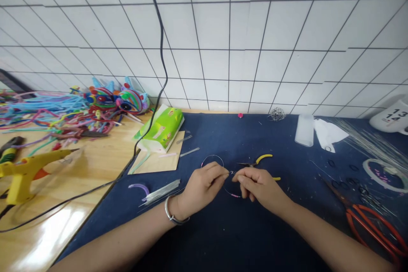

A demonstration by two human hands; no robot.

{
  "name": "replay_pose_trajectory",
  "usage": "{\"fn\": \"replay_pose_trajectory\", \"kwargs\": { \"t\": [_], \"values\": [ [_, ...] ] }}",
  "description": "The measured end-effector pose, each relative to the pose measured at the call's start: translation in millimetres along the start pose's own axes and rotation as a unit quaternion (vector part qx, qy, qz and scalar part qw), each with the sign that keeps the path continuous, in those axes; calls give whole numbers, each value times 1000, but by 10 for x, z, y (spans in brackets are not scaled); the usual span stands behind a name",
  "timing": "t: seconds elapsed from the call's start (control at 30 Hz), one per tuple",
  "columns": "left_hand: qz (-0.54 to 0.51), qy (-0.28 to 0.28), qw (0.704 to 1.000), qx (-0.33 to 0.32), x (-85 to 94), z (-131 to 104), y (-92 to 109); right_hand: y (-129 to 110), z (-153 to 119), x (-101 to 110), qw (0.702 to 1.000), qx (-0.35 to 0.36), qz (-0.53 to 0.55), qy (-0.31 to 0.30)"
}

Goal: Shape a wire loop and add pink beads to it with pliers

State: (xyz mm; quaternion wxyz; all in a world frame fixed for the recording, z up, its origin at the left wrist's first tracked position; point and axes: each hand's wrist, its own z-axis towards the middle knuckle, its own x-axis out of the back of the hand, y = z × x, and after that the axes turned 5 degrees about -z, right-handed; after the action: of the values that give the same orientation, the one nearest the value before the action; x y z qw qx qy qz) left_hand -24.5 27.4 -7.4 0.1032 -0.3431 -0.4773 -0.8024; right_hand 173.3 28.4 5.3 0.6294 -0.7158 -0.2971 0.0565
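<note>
Over the dark blue mat, my left hand (205,185) pinches a thin beaded wire between thumb and fingertips. My right hand (259,185) is closed on the same wire just to the right, fingers curled, with a small gap between the hands. One thin wire loop (213,155) rises behind my left hand, a pink bead on its left side. Below the gap, another curve carries a short row of pink beads (235,196). Pliers with yellow handles (264,157) lie behind my right hand, partly hidden by it. My fingers cover where the loops meet.
Orange-handled scissors (372,223), a round dish with pink beads (366,163) and loose wires (372,144) lie right. A white mug (387,119) stands behind. Left are cut wires (164,191), a green tissue pack (165,129), a yellow glue gun (27,174) and a black cable (162,51).
</note>
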Motion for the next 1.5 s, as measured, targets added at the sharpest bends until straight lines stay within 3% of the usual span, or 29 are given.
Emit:
{"fn": "replay_pose_trajectory", "kwargs": {
  "t": [0.1,0.27,0.43,0.73,1.17,1.37,1.5],
  "values": [
    [-100,20,994,51,3,31,33,-1,-6,1,998,9,-53,44],
    [-182,25,980,78,16,28,73,17,-11,-19,983,74,-131,100],
    [-309,-30,938,156,5,21,121,16,-33,-59,950,179,-214,138],
    [-433,-71,873,213,3,28,155,156,-39,-62,877,259,-366,170],
    [-558,-80,785,257,-25,15,121,159,-55,-63,789,313,-492,195],
    [-580,-87,767,261,-25,14,70,147,-71,-38,770,316,-521,191],
    [-582,-106,763,263,-2,35,31,174,-60,-30,778,306,-513,197]
  ]
}}
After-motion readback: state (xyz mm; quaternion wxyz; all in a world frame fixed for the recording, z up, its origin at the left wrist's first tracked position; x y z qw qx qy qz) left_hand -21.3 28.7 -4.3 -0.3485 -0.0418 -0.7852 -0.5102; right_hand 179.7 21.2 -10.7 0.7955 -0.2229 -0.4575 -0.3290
